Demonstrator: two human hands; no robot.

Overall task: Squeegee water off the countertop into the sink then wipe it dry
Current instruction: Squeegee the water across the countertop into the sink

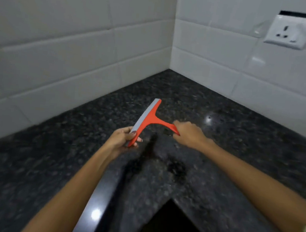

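An orange squeegee (149, 120) with a grey rubber blade is held in the air above the dark speckled granite countertop (230, 133), in the corner of the room. My left hand (123, 138) grips the near end of the blade bar. My right hand (188, 134) holds the end of the orange handle. The squeegee's shadow falls on the counter below it. The image is blurred, and I cannot tell where the counter is wet. No sink is in view.
White tiled walls (80, 54) meet in a corner behind the counter. A white wall socket (290, 32) sits on the right wall. The counter's polished front edge (96, 203) runs below my left arm, with a dark gap (168, 226) under it.
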